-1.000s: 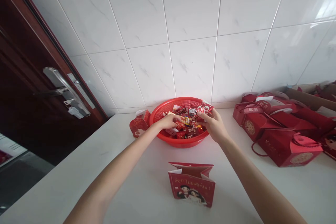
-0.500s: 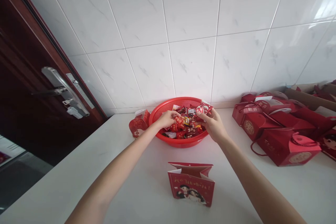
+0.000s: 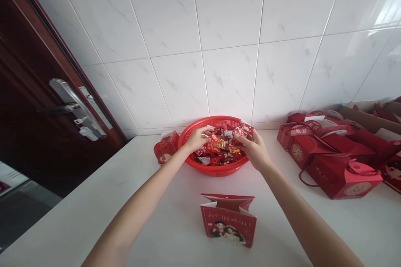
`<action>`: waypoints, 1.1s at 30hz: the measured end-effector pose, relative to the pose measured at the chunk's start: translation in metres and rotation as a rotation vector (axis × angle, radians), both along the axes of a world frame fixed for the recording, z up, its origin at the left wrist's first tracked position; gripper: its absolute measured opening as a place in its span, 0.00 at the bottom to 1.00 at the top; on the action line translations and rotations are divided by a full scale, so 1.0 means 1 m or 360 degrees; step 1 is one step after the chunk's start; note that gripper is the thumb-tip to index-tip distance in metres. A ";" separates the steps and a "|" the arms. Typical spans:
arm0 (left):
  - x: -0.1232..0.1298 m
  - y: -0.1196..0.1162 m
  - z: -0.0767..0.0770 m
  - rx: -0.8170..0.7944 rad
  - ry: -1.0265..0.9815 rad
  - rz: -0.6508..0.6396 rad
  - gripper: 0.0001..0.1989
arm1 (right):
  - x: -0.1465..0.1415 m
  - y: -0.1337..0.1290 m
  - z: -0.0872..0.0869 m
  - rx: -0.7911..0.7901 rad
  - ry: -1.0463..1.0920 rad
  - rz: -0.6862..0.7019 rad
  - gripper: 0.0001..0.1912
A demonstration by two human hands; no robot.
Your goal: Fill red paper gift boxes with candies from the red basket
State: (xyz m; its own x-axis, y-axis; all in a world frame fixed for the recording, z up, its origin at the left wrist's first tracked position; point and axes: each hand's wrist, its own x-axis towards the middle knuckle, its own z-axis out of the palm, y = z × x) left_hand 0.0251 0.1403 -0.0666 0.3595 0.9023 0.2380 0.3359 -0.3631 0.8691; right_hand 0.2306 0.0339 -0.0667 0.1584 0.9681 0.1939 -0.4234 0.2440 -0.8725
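Counter (image 3: 169, 217): white, lower frame
Basket (image 3: 219, 172): centre
Left hand (image 3: 197, 139): pinching red sweet (image 3: 214, 137)
Right hand (image 3: 259, 152): clamped on packet (image 3: 246, 127)
Sweets (image 3: 229, 157): probably light, slippery; grip mid-wrapper

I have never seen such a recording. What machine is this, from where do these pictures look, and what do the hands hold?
There is no machine: a person works with two bare hands. One camera, worn on the head, takes every picture, looking forward and down. On the white table are a red basket of wrapped sweets, an open box in front, and more boxes at right. The left hand holds a red sweet; the right hand holds red-and-white packets.
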 end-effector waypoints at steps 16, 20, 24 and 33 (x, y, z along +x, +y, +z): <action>0.029 -0.054 0.014 0.0239 -0.0795 0.0435 0.14 | 0.003 -0.012 0.006 0.0022 -0.0109 0.0328 0.20; 0.035 -0.067 0.014 0.0390 -0.0826 0.0390 0.10 | -0.003 -0.019 0.009 0.0037 -0.0218 0.0488 0.18; 0.034 -0.082 0.025 0.0327 -0.0851 0.0255 0.09 | -0.010 -0.022 0.010 0.0060 -0.0271 0.0397 0.18; 0.009 -0.097 0.053 0.0162 -0.0407 -0.0196 0.14 | -0.004 -0.035 0.029 0.0135 -0.0337 0.0239 0.14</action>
